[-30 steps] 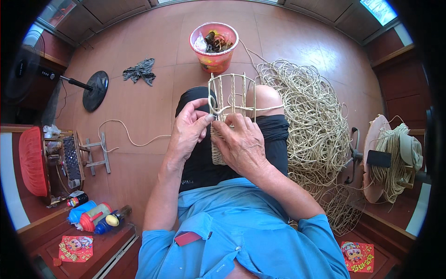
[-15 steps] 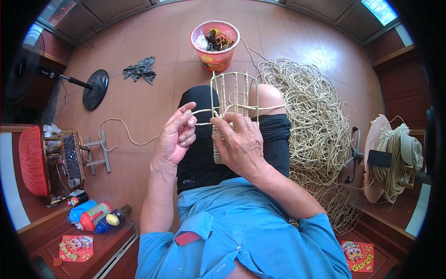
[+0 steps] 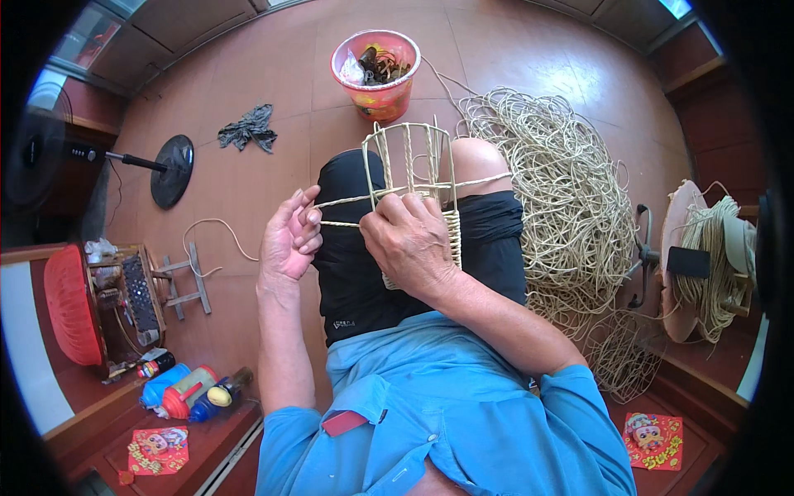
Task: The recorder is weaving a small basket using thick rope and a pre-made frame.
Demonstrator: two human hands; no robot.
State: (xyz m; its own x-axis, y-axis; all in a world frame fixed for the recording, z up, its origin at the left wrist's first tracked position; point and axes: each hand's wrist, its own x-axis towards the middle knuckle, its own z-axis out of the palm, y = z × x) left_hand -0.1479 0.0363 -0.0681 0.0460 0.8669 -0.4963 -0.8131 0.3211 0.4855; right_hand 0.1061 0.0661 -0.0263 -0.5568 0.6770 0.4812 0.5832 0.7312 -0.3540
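Note:
A partly woven basket (image 3: 455, 236) of pale twisted cord rests on my lap, its lower part tightly woven and its bare upright stakes (image 3: 408, 157) rising past my knees. My right hand (image 3: 411, 248) closes over the upper edge of the weave; its fingertips are partly hidden. To the left, my left hand (image 3: 291, 236) pinches a pale cord (image 3: 343, 201) between thumb and fingers. This cord forms a loop drawn taut from the basket. Another length crosses the stakes toward the right knee.
A large heap of loose cord (image 3: 571, 207) lies right of my legs, with a wound reel (image 3: 699, 302) beyond. A red bucket (image 3: 385, 107) stands ahead. On the left are a fan base (image 3: 171, 172), dark cloth (image 3: 248, 128), a wooden frame (image 3: 192, 289) and bottles (image 3: 194, 393).
My left hand has moved left and slightly down, drawing the cord loop longer and straighter. My right hand and the basket have shifted slightly left in the view.

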